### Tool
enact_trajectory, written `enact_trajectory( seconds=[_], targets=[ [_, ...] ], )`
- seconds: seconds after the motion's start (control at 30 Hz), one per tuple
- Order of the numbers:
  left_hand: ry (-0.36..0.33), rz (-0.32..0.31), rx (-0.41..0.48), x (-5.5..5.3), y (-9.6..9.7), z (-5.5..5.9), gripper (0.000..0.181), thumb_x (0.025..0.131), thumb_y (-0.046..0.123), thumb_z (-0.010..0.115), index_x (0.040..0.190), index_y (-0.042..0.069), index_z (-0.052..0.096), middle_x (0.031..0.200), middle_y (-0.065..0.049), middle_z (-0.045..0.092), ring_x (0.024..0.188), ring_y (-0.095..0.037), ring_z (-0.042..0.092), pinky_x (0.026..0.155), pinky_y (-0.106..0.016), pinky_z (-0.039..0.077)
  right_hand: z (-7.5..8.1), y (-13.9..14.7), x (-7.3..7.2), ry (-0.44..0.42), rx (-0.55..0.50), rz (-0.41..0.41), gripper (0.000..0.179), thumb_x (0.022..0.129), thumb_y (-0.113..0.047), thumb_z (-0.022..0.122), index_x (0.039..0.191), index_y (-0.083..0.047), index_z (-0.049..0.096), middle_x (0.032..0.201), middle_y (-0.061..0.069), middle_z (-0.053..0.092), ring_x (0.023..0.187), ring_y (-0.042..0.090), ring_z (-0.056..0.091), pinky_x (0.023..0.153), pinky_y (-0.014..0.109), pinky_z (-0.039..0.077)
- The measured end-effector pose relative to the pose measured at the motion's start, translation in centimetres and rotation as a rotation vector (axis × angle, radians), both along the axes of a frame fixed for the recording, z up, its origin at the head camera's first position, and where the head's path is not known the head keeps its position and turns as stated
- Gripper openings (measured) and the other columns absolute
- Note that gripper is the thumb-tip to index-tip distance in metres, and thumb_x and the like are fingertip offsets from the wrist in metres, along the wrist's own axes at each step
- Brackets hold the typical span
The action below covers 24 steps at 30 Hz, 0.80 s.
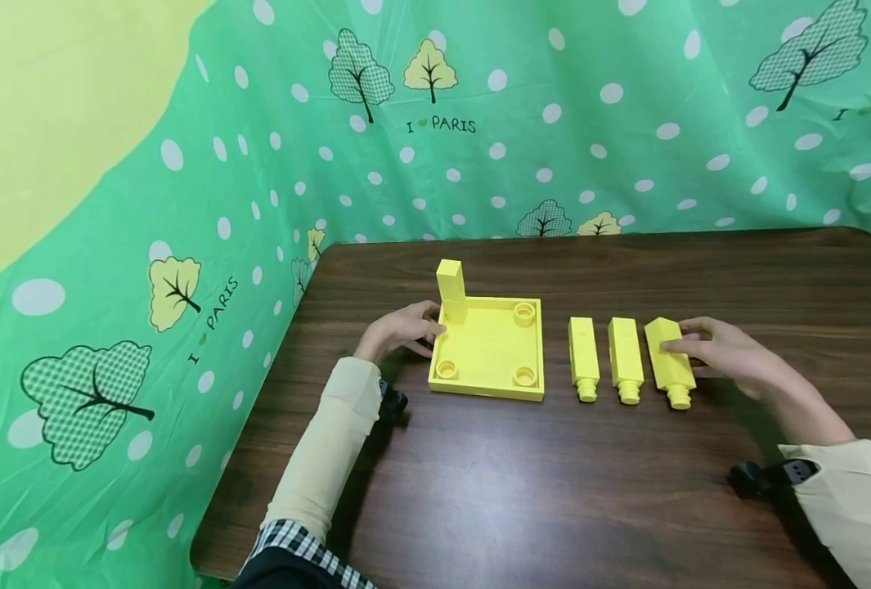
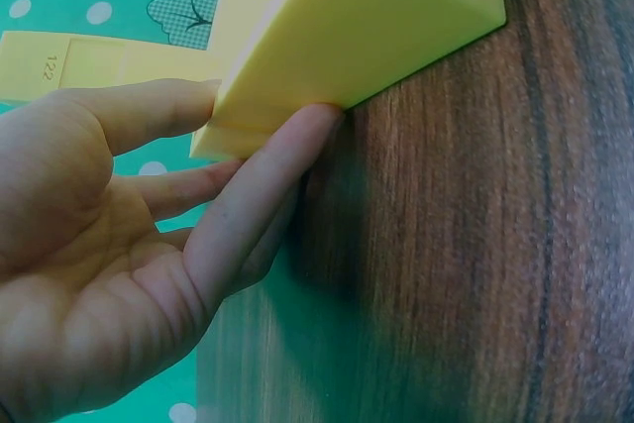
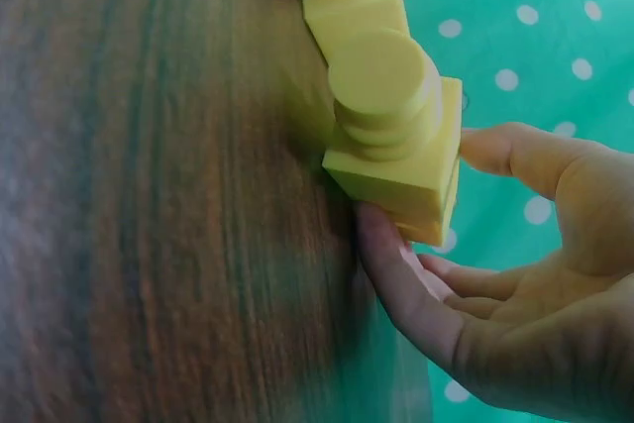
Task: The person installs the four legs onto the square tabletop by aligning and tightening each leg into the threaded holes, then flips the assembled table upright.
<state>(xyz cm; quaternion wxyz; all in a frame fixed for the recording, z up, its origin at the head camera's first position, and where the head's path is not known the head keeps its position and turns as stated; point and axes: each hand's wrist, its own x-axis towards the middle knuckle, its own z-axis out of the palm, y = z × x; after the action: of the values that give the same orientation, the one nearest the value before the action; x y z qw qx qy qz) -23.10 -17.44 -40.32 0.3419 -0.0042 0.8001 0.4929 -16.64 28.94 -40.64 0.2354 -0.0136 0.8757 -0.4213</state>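
Note:
A square yellow toy table top (image 1: 485, 348) lies with its raised rim and round sockets facing up. One yellow leg (image 1: 451, 288) stands upright in its far left corner; in the left wrist view this leg (image 2: 89, 64) bears the mark "122". My left hand (image 1: 403, 329) grips the table top's left edge between thumb and fingers. To the right, my right hand (image 1: 729, 353) pinches the rightmost loose leg (image 1: 669, 356), its stepped round end pointing toward me. That round end (image 3: 381, 86) shows closely in the right wrist view.
Two more yellow legs, a left one (image 1: 584, 352) and a middle one (image 1: 625, 353), lie side by side between the table top and my right hand. All rest on a dark wooden table (image 1: 509, 483). A green dotted cloth (image 1: 479, 164) hangs behind and at the left.

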Motion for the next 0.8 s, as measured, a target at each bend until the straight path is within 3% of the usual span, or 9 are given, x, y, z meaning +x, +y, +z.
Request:
enact_trajectory(
  seconds=[0.27,0.53,0.8],
  targets=[
    [-0.003,-0.002,0.005,-0.1,-0.1,-0.2,0.053,0.098,0.017,0.056,0.144,0.012,0.032,0.110,-0.016,0.051,0.086,-0.021,0.058,0.078,-0.038,0.059,-0.1,0.9,-0.4,-0.047,-0.047,0.016,0.090,0.099,-0.043,0.049,0.144,0.018,0.001,0.144,0.041,0.015,0.129,0.056,0.027,0.096,0.052,0.048],
    [0.000,-0.007,0.004,-0.1,-0.2,-0.2,0.052,0.098,0.018,0.055,0.144,0.012,0.032,0.104,-0.015,0.052,0.086,-0.021,0.058,0.077,-0.038,0.059,0.1,1.0,-0.3,-0.058,-0.040,-0.006,0.085,0.100,-0.043,0.047,0.143,0.019,0.008,0.140,0.039,0.024,0.123,0.051,0.036,0.088,0.042,0.055],
    [-0.001,-0.002,0.007,-0.1,-0.1,-0.2,0.052,0.098,0.017,0.055,0.144,0.012,0.032,0.107,-0.015,0.051,0.086,-0.021,0.057,0.077,-0.038,0.059,0.1,1.2,-0.3,-0.056,-0.030,-0.018,0.084,0.100,-0.044,0.044,0.142,0.019,0.011,0.138,0.039,0.025,0.121,0.049,0.039,0.086,0.042,0.056]
  ],
)
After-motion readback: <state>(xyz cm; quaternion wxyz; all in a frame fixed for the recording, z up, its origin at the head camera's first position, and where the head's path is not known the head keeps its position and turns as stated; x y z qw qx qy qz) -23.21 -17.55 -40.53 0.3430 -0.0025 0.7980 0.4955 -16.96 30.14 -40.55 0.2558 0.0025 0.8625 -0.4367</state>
